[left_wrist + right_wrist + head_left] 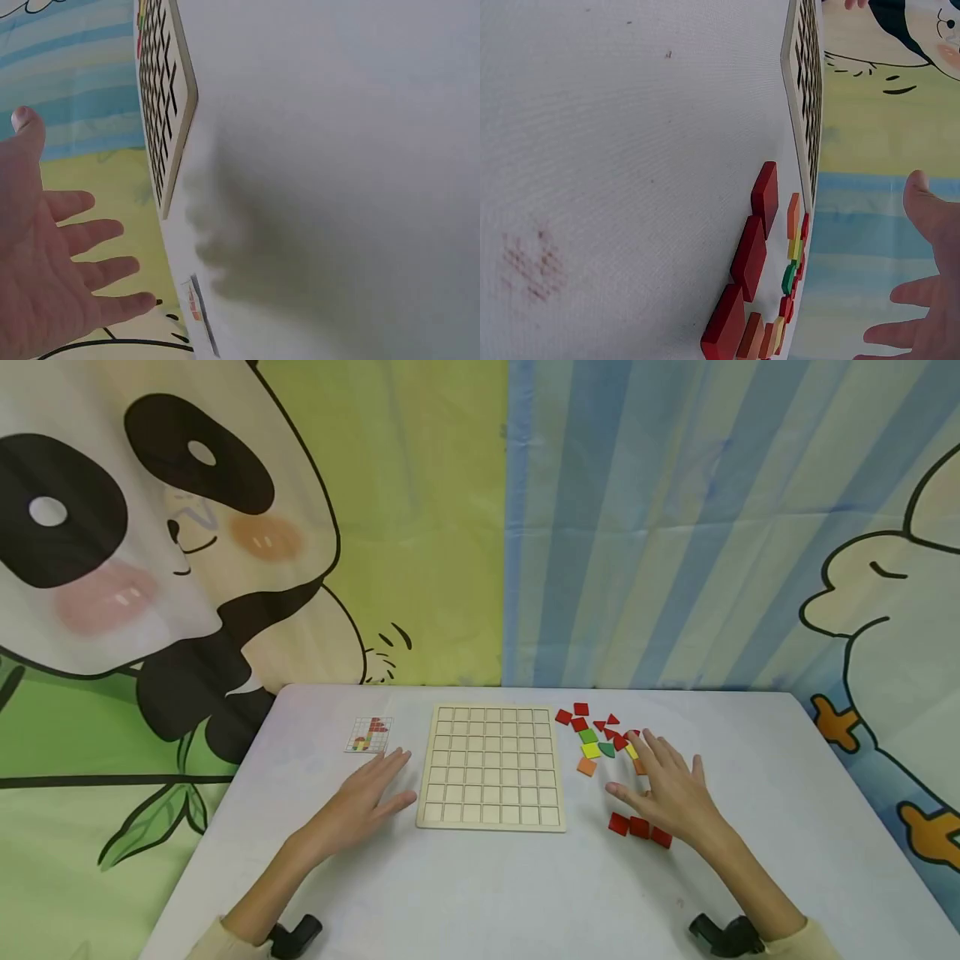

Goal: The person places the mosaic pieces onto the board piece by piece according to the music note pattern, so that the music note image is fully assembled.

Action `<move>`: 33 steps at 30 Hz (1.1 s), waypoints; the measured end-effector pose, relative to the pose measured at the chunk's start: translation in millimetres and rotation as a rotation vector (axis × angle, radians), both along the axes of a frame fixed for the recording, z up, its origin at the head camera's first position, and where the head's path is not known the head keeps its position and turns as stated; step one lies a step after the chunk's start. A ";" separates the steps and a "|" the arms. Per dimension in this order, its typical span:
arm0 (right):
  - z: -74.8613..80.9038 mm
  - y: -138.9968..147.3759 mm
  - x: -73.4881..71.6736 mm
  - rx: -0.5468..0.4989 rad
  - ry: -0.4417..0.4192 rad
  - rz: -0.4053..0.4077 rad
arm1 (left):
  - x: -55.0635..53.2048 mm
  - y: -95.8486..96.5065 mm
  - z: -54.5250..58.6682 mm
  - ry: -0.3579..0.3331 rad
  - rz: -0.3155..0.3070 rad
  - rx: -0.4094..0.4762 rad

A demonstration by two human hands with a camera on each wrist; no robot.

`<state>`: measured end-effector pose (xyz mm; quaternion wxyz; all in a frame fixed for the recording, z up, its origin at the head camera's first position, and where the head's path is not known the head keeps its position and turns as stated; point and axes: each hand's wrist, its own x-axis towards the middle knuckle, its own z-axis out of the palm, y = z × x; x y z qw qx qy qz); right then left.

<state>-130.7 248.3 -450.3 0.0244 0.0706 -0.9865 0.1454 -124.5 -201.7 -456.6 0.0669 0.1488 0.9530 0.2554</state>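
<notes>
A square wooden grid board (pixel 491 768) with rows of shallow cells lies mid-table, its cells bare. My left hand (pixel 360 797) hovers left of the board, fingers spread, holding nothing; the left wrist view shows its palm (pixel 45 285) above its shadow. Over the coloured pieces on the right is my right hand (pixel 671 789), fingers apart and holding nothing. Three red square tiles (pixel 639 827) lie in a row below it. Beyond, red triangles (pixel 612 719), a green quarter-round piece (pixel 607 750), a yellow tile (pixel 591 750) and an orange tile (pixel 587 767) are scattered; some pieces are partly hidden behind the hand.
A small pattern card (pixel 368 735) with a coloured figure on a grid lies at the table's back left. The white table (pixel 480 893) ends at a cartoon-printed curtain (pixel 420 527). Dark wrist-camera mounts (pixel 296 935) sit at both wrists.
</notes>
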 end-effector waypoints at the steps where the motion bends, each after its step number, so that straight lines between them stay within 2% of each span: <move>1: 0.4 0.1 -0.1 -0.009 -0.008 0.002 | -1.6 0.8 0.0 -0.014 0.003 0.020; 5: 2.4 1.9 -0.9 -0.048 -0.015 0.008 | -10.4 5.1 -2.0 -0.061 0.018 0.123; 9: 3.4 2.1 -1.3 -0.079 -0.003 0.020 | -18.1 11.5 -4.9 -0.063 0.027 0.193; 16: 2.9 -2.2 -1.8 -0.120 0.010 0.053 | -31.5 24.5 -11.7 -0.132 0.017 0.281; 21: 3.7 -5.4 -3.7 -0.140 0.024 0.079 | -44.8 31.4 -18.0 -0.183 0.044 0.336; 27: 4.9 -10.3 -4.0 -0.135 0.006 0.079 | -58.1 39.6 -25.6 -0.174 0.051 0.331; 33: 6.4 -17.4 -2.7 -0.145 0.014 0.088 | -65.6 47.1 -18.3 -0.170 0.049 0.298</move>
